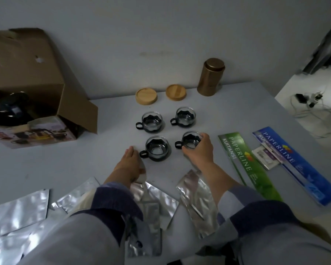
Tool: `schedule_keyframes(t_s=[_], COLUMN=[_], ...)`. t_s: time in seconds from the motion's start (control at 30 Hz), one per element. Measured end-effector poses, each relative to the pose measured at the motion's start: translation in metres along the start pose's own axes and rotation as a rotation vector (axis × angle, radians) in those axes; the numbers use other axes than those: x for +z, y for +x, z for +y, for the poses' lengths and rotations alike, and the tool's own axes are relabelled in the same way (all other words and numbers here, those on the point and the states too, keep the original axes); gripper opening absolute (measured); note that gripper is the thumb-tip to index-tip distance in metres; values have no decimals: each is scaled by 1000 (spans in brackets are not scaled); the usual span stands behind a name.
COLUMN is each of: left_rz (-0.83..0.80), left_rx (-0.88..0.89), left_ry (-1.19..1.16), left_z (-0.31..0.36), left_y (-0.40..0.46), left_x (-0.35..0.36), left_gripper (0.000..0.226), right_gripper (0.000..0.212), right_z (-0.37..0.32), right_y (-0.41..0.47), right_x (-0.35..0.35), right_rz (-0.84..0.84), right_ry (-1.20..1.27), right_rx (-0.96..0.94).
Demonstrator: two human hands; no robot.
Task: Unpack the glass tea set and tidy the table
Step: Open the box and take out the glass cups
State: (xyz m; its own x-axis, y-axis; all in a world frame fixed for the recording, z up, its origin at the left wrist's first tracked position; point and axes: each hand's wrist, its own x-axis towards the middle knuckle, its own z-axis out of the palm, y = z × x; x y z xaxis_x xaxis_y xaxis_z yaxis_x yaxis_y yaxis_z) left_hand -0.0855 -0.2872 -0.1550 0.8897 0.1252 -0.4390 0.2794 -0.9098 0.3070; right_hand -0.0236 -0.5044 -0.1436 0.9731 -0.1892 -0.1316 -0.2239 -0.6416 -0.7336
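The open cardboard box (46, 96) stood at the far left of the table (46, 165) with a dark glass teapot (8, 109) inside; at the right lay a blue booklet (296, 165) marked PAPERLINE and a green booklet (246, 163) marked PAPERLINE KUITANSI, with a small packet (266, 156) on the blue one; crumpled silver foil bags (17, 211) covered the near edge under the sleeves; a bronze canister (210, 77) stood far back, two wooden coasters (146, 96) to its left; four glass cups in black holders sat in a square; the right hand (199, 148) curled round the near-right cup (190, 140), gripping its rim; the left hand (130, 163) lay flat with fingers straight and together, just left of the near-left cup (156, 148), over a foil bag.
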Motion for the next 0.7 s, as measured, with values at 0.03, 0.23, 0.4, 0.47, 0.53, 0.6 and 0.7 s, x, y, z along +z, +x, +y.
schedule_keyframes(t_s=[0.03,0.23,0.4,0.47,0.53,0.6,0.7], left_rz=[2,0,-6,-8,21,79,192], left_rx=[-3,-4,0,-2,-19,-42,-74], left_ry=[3,45,57,74,102,120,122], left_z=[0,-1,0,0,-1,-7,-25], left_y=[0,1,2,-2,-7,-11,-21], left_x=[0,1,-3,-7,-13,-24,-53], left_gripper=[94,94,92,88,79,69,64], right_gripper=[86,86,113,121,116,101,77], right_z=[2,2,-2,-11,-24,-41,-72], right_y=[-1,0,2,2,1,0,-7], right_x=[0,-2,-13,-20,-27,-31,-26], right_rz=[2,-29,-168,-231,-254,-235,-227], right_ry=[-1,-21,-106,-177,-265,-354,-427], right_rx=[-6,-9,62,91,81,44,-23])
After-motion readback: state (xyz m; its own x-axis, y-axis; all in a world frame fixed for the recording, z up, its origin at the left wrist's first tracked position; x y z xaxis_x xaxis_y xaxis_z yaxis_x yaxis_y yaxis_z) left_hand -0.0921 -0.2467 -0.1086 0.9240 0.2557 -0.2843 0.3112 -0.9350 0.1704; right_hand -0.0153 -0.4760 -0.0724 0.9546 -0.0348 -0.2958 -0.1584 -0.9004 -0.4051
